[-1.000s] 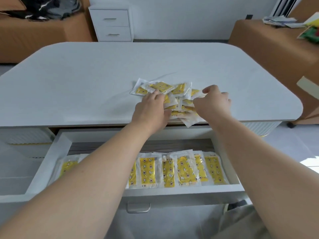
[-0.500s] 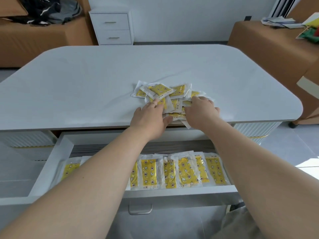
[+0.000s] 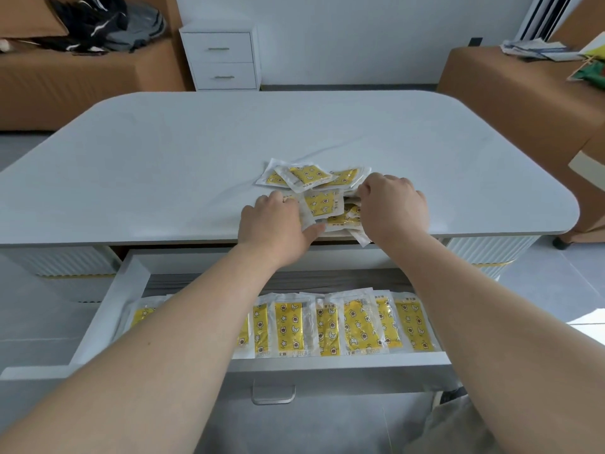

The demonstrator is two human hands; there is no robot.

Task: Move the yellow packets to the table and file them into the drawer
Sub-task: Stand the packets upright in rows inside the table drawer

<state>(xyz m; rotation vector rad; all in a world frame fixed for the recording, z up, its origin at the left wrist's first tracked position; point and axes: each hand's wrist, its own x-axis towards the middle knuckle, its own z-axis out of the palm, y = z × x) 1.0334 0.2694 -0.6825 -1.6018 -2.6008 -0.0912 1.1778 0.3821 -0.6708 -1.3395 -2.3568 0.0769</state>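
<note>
A: What has each grip got hold of?

B: The left hand [image 3: 275, 224] lies palm-down at the left edge of the loose pile of yellow packets [image 3: 324, 204]; its thumb is tucked under a white packet edge and its fingers curl over the top, so it seems pinched on that packet, though the fingertips are hidden. The right hand [image 3: 393, 208] is curled, knuckles up, over the right side of the pile. I cannot tell whether it holds a packet, since its fingers cover whatever is beneath.

A: Where does the pile sit?

B: On the white worktop [image 3: 163, 165], close to its near edge, with 1 packet corner hanging just past that edge. A few packets fan out beyond the hands toward the middle of the top.

A: And below?

B: The drawer [image 3: 108, 309] is pulled open under the near edge. A row of filed packets [image 3: 353, 322] stands side by side along its front wall, overlapping; both forearms cross above it and hide part of the row. A metal handle [image 3: 273, 393] hangs from the drawer front.

A: The room?

B: A small white cabinet [image 3: 222, 59] with 2 drawers stands against the far wall. A brown sofa [image 3: 65, 83] with dark clothing heaped on it is on the left, a brown bench [image 3: 510, 86] with papers on the right, over a pale grey floor.
</note>
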